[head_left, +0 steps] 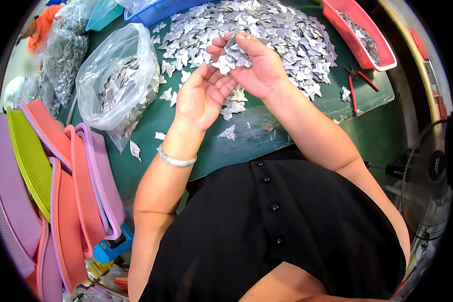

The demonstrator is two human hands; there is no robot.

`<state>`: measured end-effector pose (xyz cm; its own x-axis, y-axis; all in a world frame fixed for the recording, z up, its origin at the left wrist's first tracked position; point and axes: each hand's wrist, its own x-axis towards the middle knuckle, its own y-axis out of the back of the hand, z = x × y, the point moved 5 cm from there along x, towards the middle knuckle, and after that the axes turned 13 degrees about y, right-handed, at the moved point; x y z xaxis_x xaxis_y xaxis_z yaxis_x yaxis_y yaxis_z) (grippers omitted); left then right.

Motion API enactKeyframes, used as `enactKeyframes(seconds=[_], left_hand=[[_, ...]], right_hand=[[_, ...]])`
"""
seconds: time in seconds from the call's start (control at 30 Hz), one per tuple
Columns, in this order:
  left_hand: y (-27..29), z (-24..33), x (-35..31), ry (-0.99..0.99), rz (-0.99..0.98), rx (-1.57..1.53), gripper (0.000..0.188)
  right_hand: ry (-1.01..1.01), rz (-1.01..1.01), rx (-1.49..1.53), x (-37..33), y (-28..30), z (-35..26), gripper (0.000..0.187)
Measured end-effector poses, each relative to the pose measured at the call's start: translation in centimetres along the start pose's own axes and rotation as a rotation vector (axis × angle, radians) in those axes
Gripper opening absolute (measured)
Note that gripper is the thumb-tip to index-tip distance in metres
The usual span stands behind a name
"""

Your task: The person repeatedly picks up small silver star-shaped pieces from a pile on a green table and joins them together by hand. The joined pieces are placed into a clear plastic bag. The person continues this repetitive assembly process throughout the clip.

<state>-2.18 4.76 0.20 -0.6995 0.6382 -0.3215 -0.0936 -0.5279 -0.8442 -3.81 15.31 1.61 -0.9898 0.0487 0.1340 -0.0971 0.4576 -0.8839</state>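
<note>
My right hand [260, 68] is curled around several silver butterfly-shaped metal pieces [236, 54], above the near edge of a large pile of similar pieces [297, 43]. Next to it, my left hand [200, 100] is turned palm up, its fingers stretched out beneath the right hand's fingers, with nothing seen in its palm. Below the hands, a few loose butterfly pieces [228, 132] lie on the dark green table [256, 132]. To the left stands an open clear plastic bag [93, 93], partly filled with metal pieces.
Red-handled pliers [354, 93] lie at the table's right, near a red basket [380, 50] of metal pieces. A blue bin [158, 12] sits at the back. Stacked purple, coral and green plastic baskets [68, 211] crowd the left side. A fan [425, 181] stands at right.
</note>
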Motion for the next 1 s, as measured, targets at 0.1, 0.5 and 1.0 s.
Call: enactKeyframes(seconds=[0.1,0.5,1.0], left_hand=[[0.5,0.5,-0.5,-0.022,0.036,0.0,0.032],[2.7,0.5,-0.2,-0.12,0.2,0.131,0.008],[2.8,1.7,0.1,-0.11,0.067,-0.025,0.025]], right_hand=[[-0.04,-0.073,-0.009,0.2,-0.5,0.8,0.019],[-0.089,-0.067,-0.079,0.2,-0.4,2.7,0.013],[-0.121,0.057,-0.136,0.0,0.3,0.1,0.018]])
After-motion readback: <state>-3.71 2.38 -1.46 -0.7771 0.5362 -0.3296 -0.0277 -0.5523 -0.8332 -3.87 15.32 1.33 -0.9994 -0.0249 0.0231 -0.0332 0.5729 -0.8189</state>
